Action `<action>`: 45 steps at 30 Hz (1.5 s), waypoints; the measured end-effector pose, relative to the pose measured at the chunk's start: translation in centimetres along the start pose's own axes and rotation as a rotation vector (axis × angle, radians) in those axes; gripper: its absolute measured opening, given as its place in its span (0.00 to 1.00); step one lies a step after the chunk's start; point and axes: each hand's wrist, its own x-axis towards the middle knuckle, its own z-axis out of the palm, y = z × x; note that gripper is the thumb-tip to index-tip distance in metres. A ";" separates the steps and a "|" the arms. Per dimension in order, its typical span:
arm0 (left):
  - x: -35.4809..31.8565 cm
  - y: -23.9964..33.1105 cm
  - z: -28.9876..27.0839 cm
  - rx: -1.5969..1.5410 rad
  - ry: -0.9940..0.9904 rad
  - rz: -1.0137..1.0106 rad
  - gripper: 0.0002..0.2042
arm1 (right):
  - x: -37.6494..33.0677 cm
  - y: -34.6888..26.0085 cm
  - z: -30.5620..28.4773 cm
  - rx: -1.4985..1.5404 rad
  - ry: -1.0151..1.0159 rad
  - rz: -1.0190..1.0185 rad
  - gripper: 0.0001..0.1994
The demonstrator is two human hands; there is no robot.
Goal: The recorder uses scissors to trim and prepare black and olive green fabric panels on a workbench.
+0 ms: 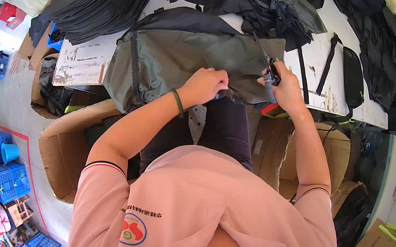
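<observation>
A grey-green piece of thin fabric (pixel 169 52) with a dark strip near its left end spreads over the table's front edge and hangs toward my lap. My left hand (pixel 204 85) is closed at its near edge, fingers curled in on the cloth. My right hand (pixel 284 88) grips a pair of scissors (pixel 264 53) by the handles. Their blades point away from me over the right end of the fabric. Whether the blades are apart is hard to make out.
Stacked black sheets (pixel 99 11) lie at the table's far left, crumpled dark fabric (pixel 261 1) at the back. A black strap piece (pixel 351 76) and a hanging black pile (pixel 381 49) are on the right. Cardboard boxes (pixel 61 142) stand beside my legs; blue crates (pixel 9 180) are on the far-left floor.
</observation>
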 end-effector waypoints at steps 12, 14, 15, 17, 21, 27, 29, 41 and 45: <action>-1.4 -2.1 -3.1 -0.645 0.110 -0.315 0.03 | 1.2 -1.4 0.4 0.075 -0.008 -0.061 0.18; -3.1 -1.4 -6.2 -0.679 0.038 -0.233 0.03 | 0.8 0.2 0.4 0.106 -0.020 -0.034 0.18; -4.5 -1.0 -9.2 -0.672 -0.060 -0.296 0.04 | 0.6 0.7 0.3 0.071 0.015 -0.089 0.19; -8.2 -2.9 -16.0 -0.527 -0.137 -0.267 0.06 | 0.3 1.5 -0.5 0.140 -0.004 -0.024 0.16; -17.5 -4.9 -31.9 0.230 -0.226 -0.497 0.09 | 1.0 1.3 -0.6 0.147 0.003 -0.009 0.12; -28.8 -10.4 -50.8 1.213 0.497 -0.844 0.09 | 2.3 1.0 0.0 0.179 0.013 0.058 0.12; -34.8 -13.4 -55.1 1.397 0.555 -0.778 0.09 | 4.0 0.5 1.6 0.088 0.016 -0.053 0.15; -14.0 -7.8 -33.6 -0.025 -0.231 -0.512 0.14 | 13.5 5.4 -4.0 -0.223 0.428 0.111 0.19; -5.0 -4.8 -27.7 -0.060 -0.415 -0.268 0.19 | 18.5 10.4 -7.0 -0.312 0.553 0.305 0.18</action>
